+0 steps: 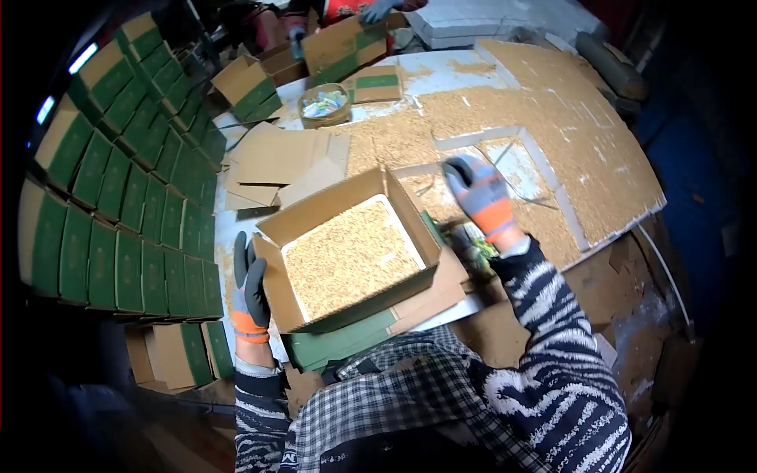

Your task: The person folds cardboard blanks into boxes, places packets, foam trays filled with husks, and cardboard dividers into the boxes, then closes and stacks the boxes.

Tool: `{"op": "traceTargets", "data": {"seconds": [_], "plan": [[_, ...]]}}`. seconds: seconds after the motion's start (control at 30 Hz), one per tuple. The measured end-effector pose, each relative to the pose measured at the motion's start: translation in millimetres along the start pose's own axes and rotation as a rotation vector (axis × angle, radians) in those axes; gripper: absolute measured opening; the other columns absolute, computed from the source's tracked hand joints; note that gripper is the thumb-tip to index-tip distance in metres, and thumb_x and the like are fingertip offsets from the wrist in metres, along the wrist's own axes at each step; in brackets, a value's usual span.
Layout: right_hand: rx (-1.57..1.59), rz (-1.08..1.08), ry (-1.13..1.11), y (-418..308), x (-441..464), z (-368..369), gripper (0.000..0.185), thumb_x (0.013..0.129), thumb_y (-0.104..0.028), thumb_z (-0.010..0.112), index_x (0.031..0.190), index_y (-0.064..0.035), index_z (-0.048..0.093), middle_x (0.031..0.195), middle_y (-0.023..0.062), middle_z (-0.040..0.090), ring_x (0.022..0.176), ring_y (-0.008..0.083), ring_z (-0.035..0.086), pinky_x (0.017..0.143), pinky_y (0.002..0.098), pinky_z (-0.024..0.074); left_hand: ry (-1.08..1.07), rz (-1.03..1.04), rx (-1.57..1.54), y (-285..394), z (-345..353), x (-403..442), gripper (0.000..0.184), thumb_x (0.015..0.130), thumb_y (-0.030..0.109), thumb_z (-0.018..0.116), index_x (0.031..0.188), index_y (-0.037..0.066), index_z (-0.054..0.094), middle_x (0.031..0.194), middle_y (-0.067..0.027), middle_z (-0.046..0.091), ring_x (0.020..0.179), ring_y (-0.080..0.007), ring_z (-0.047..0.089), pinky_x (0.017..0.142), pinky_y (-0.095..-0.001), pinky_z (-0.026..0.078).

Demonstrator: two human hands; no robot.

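Observation:
An open cardboard box [410, 296], green outside and brown inside, stands tilted in front of me. Tan grain-like pieces [351, 256] fill a white liner inside it. My left hand [250, 292], in a grey and orange glove, lies against the box's left wall with its fingers pressed together on it. My right hand [479, 193], gloved the same way and blurred, is raised right of the box, apart from it, above the tabletop. What its curled fingers hold, if anything, is too blurred to tell. Flat green and brown cardboard [339, 347] lies under the box.
Stacked green boxes [118, 189] rise on the left. Loose tan pieces [615, 165] cover the table's right part, with white strips [544, 169] among them. A round basket of small packets [324, 106] and cardboard sheets [280, 158] lie behind. Across the table, a co-worker's gloved hands [378, 11] handle a box [343, 49].

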State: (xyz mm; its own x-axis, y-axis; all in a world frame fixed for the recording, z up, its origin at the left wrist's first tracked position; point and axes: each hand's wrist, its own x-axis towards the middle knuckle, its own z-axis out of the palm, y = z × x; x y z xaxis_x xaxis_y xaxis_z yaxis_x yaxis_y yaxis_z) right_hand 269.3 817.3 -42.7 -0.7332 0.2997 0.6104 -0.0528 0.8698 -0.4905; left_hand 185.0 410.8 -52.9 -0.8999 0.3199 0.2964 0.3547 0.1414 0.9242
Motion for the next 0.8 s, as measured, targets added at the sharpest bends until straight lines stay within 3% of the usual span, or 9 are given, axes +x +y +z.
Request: {"op": "traceTargets", "data": {"seconds": [0.03,0.07,0.1,0.17,0.23,0.3,0.43,0.57,0.8], "plan": [[-0.154,0.177,-0.059,53.6,-32.8,15.6,0.019,0.085,-0.027,0.065,0.095,-0.0109,0.069,0.092,0.0131,0.069,0.081,0.0334,0.067,0.072,0.0409,0.0539,-0.018,0.206,0.373,-20.4,-9.6,2.8,0.063,0.09,0.008,0.053,0.149,0.004,0.033,0.143,-0.0142,0.044,0.124,-0.0237,0.05,0.104,-0.0328,0.041],[-0.273,0.364,-0.179,83.9,-63.9,23.1,0.023,0.081,-0.029,0.069,0.096,-0.0118,0.069,0.092,0.0136,0.069,0.084,0.0339,0.066,0.075,0.0419,0.0534,0.038,-0.129,-0.212,-32.4,-12.2,7.8,0.037,0.099,0.015,0.046,0.132,0.001,0.053,0.155,-0.0135,0.026,0.124,-0.0247,0.053,0.1,-0.0356,0.048],[-0.412,0.344,-0.223,125.2,-108.1,40.7,0.029,0.077,-0.032,0.071,0.098,-0.0125,0.068,0.095,0.0144,0.067,0.093,0.0342,0.063,0.082,0.0428,0.0514,0.069,0.016,0.159,-42.4,-15.6,15.8,0.036,0.1,0.016,0.046,0.132,0.001,0.053,0.149,-0.0125,0.037,0.12,-0.0241,0.056,0.097,-0.0346,0.049],[-0.483,0.245,-0.236,154.9,-174.0,56.0,0.026,0.076,-0.028,0.072,0.098,-0.0133,0.069,0.101,0.0138,0.065,0.101,0.0346,0.058,0.088,0.0443,0.0478,0.159,-0.283,-0.113,-108.5,-29.2,45.9,0.038,0.097,0.014,0.054,0.133,0.002,0.053,0.141,-0.0119,0.049,0.118,-0.0217,0.056,0.096,-0.0333,0.048],[-0.326,0.247,-0.259,151.6,-182.2,52.3,0.017,0.076,-0.017,0.072,0.092,-0.0106,0.07,0.097,0.0138,0.064,0.093,0.0338,0.06,0.081,0.0426,0.0489,0.171,-0.382,-0.205,-164.5,-20.7,82.6,0.046,0.091,0.011,0.063,0.135,0.003,0.052,0.133,-0.0111,0.055,0.114,-0.0189,0.058,0.097,-0.0311,0.046],[-0.249,0.282,-0.306,157.9,-185.8,60.2,0.011,0.076,-0.011,0.071,0.086,-0.0091,0.072,0.091,0.0144,0.065,0.088,0.0344,0.06,0.077,0.0437,0.0484,0.018,-0.241,0.082,-211.5,-10.9,123.5,0.055,0.086,0.009,0.068,0.137,0.005,0.05,0.136,-0.0112,0.054,0.114,-0.0205,0.058,0.099,-0.0306,0.045],[-0.101,0.435,-0.3,154.7,-182.1,54.0,0.011,0.075,-0.013,0.07,0.085,-0.009,0.074,0.086,0.0133,0.066,0.085,0.0336,0.061,0.078,0.042,0.0493,-0.306,-0.045,0.778,-225.9,22.4,185.8,0.067,0.076,0.024,0.075,0.137,0.011,0.051,0.139,-0.0151,0.051,0.13,-0.0304,0.046,0.108,-0.0384,0.037],[-0.117,0.431,-0.307,156.7,-180.6,55.2,0.012,0.075,-0.013,0.07,0.086,-0.0104,0.075,0.088,0.013,0.066,0.087,0.0332,0.062,0.079,0.0398,0.05,-0.379,-0.026,1.219,-208.1,58.0,189.6,0.069,0.073,0.038,0.076,0.134,0.016,0.052,0.131,-0.0115,0.052,0.121,-0.0326,0.05,0.103,-0.0434,0.039],[0.019,0.557,-0.367,177.9,-174.9,55.5,0.017,0.078,-0.015,0.068,0.091,-0.0065,0.075,0.092,0.0129,0.072,0.087,0.0296,0.067,0.082,0.036,0.0515,-0.379,-0.134,1.23,-195.0,37.7,211.6,0.049,0.071,0.029,0.079,0.117,0.018,0.063,0.118,-0.0112,0.06,0.112,-0.0321,0.056,0.09,-0.0428,0.048]]}}
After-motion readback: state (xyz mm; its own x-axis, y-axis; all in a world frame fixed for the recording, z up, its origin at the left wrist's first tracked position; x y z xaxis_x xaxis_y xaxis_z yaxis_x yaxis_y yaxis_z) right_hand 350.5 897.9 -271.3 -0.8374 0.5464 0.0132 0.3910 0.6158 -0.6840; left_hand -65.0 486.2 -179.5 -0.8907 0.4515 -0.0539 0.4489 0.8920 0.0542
